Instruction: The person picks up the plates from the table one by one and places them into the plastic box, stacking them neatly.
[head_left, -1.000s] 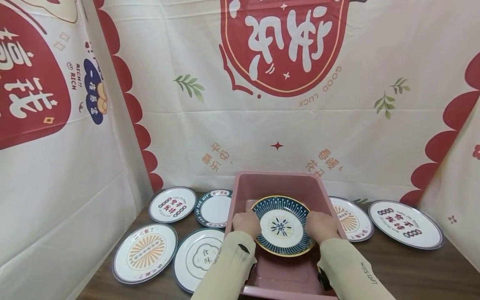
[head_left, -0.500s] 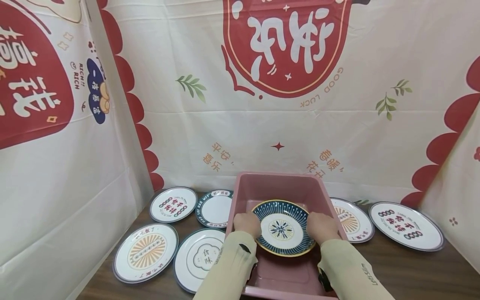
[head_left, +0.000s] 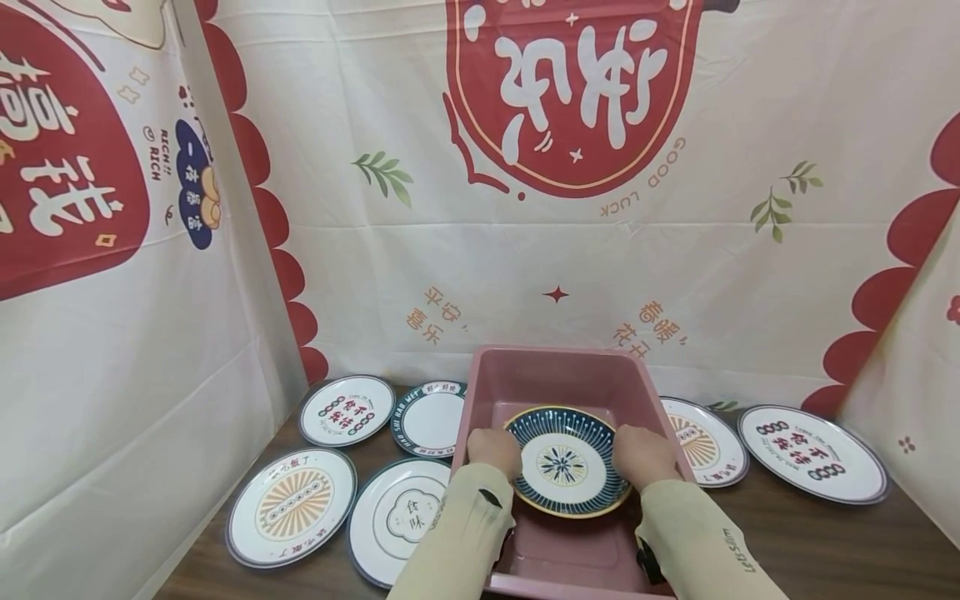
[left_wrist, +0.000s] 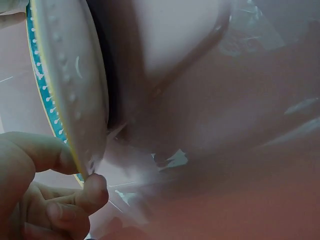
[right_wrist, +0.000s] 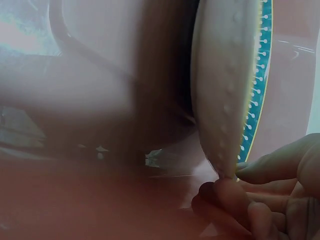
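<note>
A round plate (head_left: 562, 467) with a dark blue patterned rim, a yellow edge and a flower at its white centre is held inside a pink plastic bin (head_left: 573, 558). My left hand (head_left: 495, 454) pinches its left edge, and my right hand (head_left: 645, 457) pinches the opposite edge. In the left wrist view, thumb and fingers (left_wrist: 95, 195) grip the rim of the plate (left_wrist: 75, 90), whose white underside faces the camera. The right wrist view likewise has fingertips (right_wrist: 232, 192) on the rim of the plate (right_wrist: 220, 90), close over the bin's glossy floor.
Left of the bin, several plates lie on the dark wooden table (head_left: 787, 542), among them an orange-sunburst plate (head_left: 292, 508) and a green-rimmed plate (head_left: 431, 419). To the right are another sunburst plate (head_left: 705, 442) and a red-lettered plate (head_left: 812, 454). A printed white cloth (head_left: 487, 258) hangs behind.
The plate's far edge has dropped, so it now lies flatter and lower in the bin. Both hands keep their grip and have hardly moved.
</note>
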